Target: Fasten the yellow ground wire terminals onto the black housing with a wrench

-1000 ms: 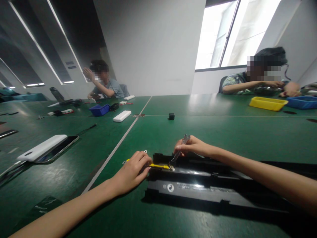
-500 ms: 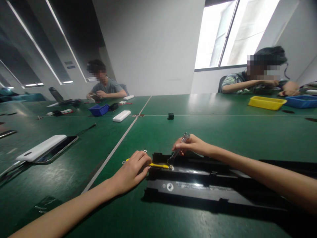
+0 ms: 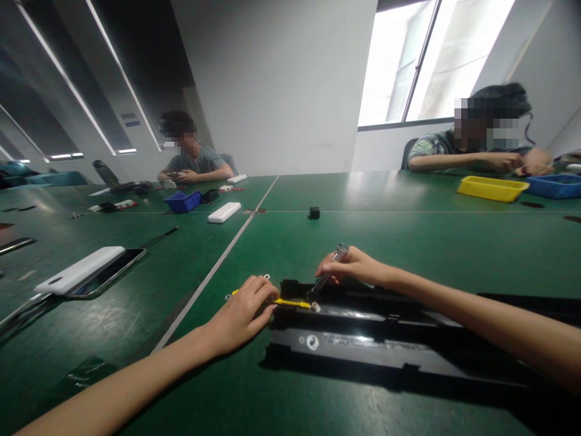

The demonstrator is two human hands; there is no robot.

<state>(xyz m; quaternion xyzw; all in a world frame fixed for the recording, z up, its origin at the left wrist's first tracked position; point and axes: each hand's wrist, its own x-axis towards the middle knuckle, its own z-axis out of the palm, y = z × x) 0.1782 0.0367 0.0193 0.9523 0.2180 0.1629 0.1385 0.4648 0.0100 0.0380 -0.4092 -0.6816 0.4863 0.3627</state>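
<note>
A long black plastic housing (image 3: 354, 345) lies across the green table in front of me, with a round white mark near its left end. My left hand (image 3: 249, 306) is closed on a yellow wire (image 3: 295, 303) with metal ring terminals. One ring terminal (image 3: 315, 307) sits around a fastener inside the housing; others stick out beyond my fingers on the left. My right hand (image 3: 347, 266) grips a silver wrench (image 3: 327, 274), tilted, with its upper end above my fingers. The wrench's lower end is just above and left of the fastener; whether it touches cannot be told.
A small black block (image 3: 314, 212) stands beyond my hands. To the left lie a white power bank (image 3: 82, 266) and a phone (image 3: 111, 275) with cables. Farther off are another white power bank (image 3: 224, 212), a blue bin (image 3: 182, 201), a yellow bin (image 3: 492, 189) and two seated people.
My view has shifted very slightly. Both my hands, the wrench and the yellow wire stay nearly in place. The people across the table have moved their hands a little.
</note>
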